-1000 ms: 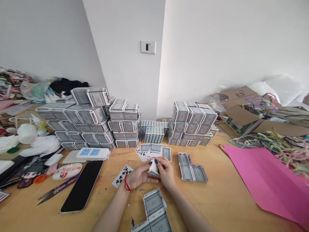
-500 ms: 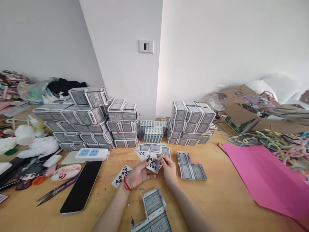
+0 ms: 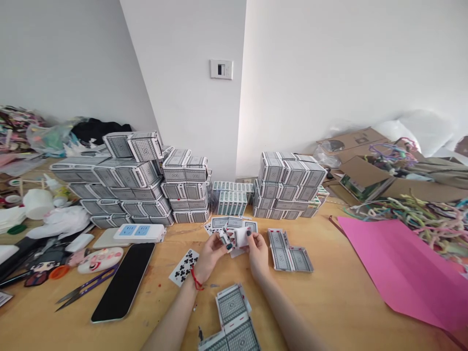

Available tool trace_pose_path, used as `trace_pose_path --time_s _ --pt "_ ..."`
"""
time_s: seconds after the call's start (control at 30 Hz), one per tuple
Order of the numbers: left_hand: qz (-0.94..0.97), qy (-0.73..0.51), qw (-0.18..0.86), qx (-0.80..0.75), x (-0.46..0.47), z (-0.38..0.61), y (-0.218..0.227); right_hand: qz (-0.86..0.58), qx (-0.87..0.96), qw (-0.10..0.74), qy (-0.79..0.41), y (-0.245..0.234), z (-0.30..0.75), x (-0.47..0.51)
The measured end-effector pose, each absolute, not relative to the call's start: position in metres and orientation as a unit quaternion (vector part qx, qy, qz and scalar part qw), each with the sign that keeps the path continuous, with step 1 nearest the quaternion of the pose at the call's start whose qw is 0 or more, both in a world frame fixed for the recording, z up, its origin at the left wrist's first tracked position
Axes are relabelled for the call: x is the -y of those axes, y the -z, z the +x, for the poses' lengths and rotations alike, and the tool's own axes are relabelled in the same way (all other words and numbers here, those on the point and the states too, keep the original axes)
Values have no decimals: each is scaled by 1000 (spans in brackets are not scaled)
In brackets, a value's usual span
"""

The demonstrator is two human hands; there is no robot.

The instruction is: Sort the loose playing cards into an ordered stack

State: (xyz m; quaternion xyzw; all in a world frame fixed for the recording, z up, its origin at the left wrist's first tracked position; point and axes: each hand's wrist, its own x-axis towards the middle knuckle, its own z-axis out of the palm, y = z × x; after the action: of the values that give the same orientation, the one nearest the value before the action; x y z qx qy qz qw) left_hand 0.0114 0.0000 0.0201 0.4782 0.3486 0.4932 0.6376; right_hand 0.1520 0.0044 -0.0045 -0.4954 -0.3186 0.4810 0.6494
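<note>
My left hand (image 3: 209, 254), with a red cord at the wrist, pinches a bent playing card (image 3: 225, 238) between thumb and fingers. Opposite it, my right hand (image 3: 259, 251) grips a white folded card piece (image 3: 242, 237). Whether both pieces belong to one card, I cannot tell. Behind the fingers lie several loose playing cards (image 3: 219, 223), mostly back up. A ten of clubs (image 3: 185, 267) rests face up beside my left wrist. Between my forearms is a joined shape of folded cards (image 3: 234, 312); a similar one (image 3: 288, 253) lies right of my right hand.
Stacked card blocks (image 3: 120, 183) stand at back left, with more stacks (image 3: 288, 185) at back right. On the left are a phone (image 3: 124, 282), scissors (image 3: 86, 287) and a power strip (image 3: 139, 233). Pink paper (image 3: 405, 273) and a yarn pile (image 3: 420, 219) occupy the right.
The clubs card that faced up between my hands is now turned and bent, showing a white surface on the right. Both hands have shifted slightly; the left has rolled inward.
</note>
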Motion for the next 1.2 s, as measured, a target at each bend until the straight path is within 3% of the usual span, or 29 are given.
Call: trace_pose_path --time_s 0.2,0.37,0.7,1.2 --pt "696 -448 320 -462 10 19 -23 -583 409 599 -366 2 150 3" --pt "783 -373 203 -454 13 22 -23 -454 451 579 -504 -7 150 7" --pt "783 -367 183 -467 12 20 -20 -390 396 542 -631 -5 157 0" --pt "780 -379 168 -468 12 21 -19 -416 414 592 -552 -12 154 2"
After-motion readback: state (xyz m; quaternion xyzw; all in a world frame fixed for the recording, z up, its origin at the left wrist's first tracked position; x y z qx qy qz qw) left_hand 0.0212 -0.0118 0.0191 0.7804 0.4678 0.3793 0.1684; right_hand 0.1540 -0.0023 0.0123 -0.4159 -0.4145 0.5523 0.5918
